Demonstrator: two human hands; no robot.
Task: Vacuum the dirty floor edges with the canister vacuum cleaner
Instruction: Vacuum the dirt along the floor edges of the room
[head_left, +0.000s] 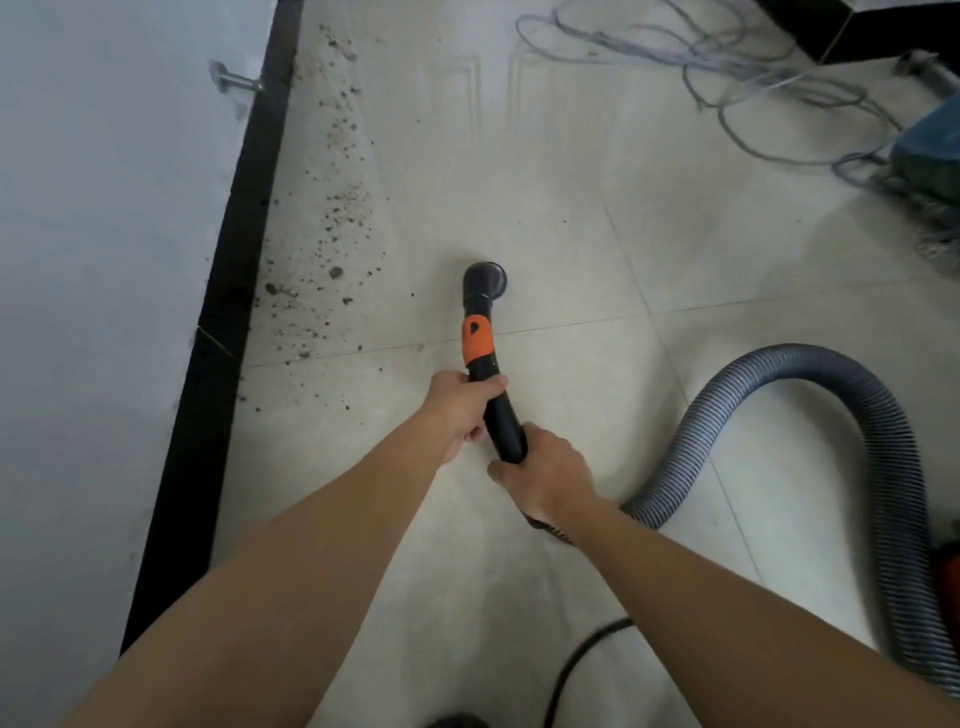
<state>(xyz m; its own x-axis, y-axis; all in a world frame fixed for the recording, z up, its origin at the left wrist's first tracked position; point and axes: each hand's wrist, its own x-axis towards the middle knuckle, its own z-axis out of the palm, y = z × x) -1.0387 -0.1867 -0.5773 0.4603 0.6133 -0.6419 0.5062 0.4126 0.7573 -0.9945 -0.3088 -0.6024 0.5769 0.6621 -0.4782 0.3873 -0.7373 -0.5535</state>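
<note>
Two bare hands gripped the smooth black wand (497, 410): the left hand (460, 402) curled round it just below its orange collar (477, 340), the right hand (548, 475) clamped on its lower end. Its round nozzle (485, 278) sat on pale glossy tile (571, 249), near gritty brown dirt (340, 218) along the black skirting (234, 249). Ribbed grey hose (810, 374) looped rightward.

Head-worn wide view, facing down, floor (571, 218) close, edges seemingly blurred
</note>
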